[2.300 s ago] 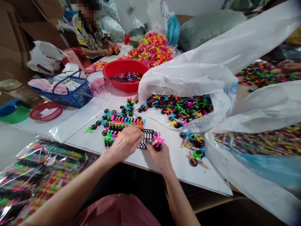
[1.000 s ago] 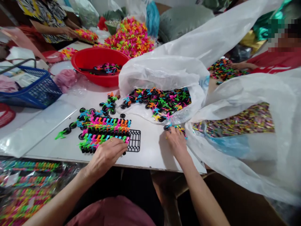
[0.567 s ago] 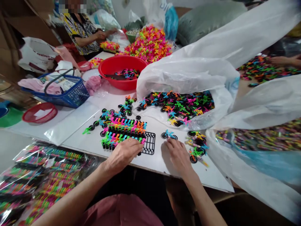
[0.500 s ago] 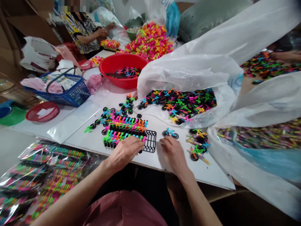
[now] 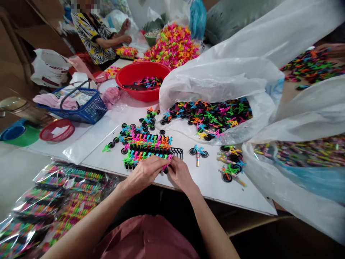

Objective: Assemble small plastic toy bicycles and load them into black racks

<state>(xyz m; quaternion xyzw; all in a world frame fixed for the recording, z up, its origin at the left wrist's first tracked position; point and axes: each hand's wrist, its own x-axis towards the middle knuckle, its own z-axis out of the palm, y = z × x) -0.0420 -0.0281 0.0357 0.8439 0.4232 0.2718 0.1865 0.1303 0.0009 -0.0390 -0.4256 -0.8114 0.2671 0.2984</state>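
Rows of small colourful toy bicycles (image 5: pixel 151 142) stand packed in a black plastic rack (image 5: pixel 177 153) near the table's front edge. My left hand (image 5: pixel 147 169) rests against the front row, its fingers closed around a pink toy bicycle (image 5: pixel 167 164) at the right end. From the other side my right hand (image 5: pixel 180 172) pinches at the same pink bicycle, covering part of the rack. A blue toy bicycle (image 5: pixel 198 150) lies to the right, with a small candy-filled tube (image 5: pixel 197 160) just below it. More bicycles and tubes (image 5: pixel 231 163) lie farther right.
A white plastic bag (image 5: pixel 210 79) spills loose bicycles onto the table. Behind are a red basin (image 5: pixel 142 81), a blue basket (image 5: pixel 81 104) and a red sieve (image 5: pixel 57 130). Wrapped packs (image 5: pixel 72 194) lie at lower left. Another person (image 5: pixel 94 36) works at the back.
My right hand has moved left from beside the blue bicycle to the rack's right end, meeting my left hand. The tube below the blue bicycle is now uncovered. The view has shifted slightly.
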